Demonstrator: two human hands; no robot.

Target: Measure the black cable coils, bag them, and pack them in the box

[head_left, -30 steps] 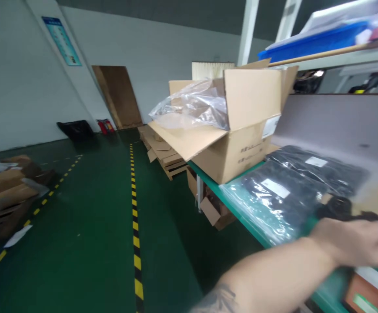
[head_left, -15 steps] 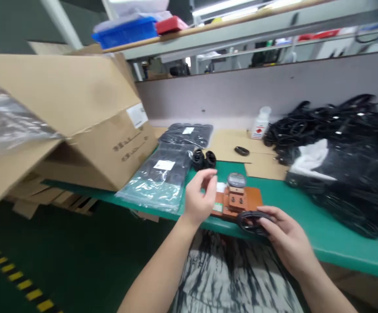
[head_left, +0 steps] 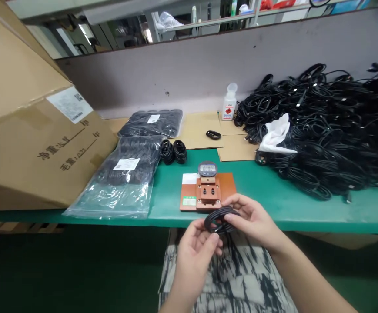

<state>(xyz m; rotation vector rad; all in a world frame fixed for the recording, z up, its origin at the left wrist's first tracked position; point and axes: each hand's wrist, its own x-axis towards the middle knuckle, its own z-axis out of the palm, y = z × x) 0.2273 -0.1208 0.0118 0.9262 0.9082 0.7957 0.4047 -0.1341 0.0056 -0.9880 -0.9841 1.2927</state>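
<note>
A coiled black cable [head_left: 219, 216] is held over the front edge of the green table, just in front of a brown gauge fixture [head_left: 209, 193] with a round digital dial [head_left: 207, 168]. My right hand [head_left: 249, 217] pinches the coil's right side between thumb and fingers. At its lower left, my left hand [head_left: 197, 250] closes on the coil with the thumb near a small light spot on the cable, perhaps the plug end. The left fingertips are partly hidden behind the coil.
A heap of black cables [head_left: 306, 100] with a white cloth [head_left: 278, 132] fills the right side. Bagged cables [head_left: 130, 169] and two coils [head_left: 173, 151] lie left, beside a large carton [head_left: 38, 143]. Farther back are a white bottle [head_left: 229, 102] and a single coil [head_left: 213, 134].
My left hand has come over from the left and taken hold of the coil. My right hand has brought the coil left, and the view has turned down and closer to the table.
</note>
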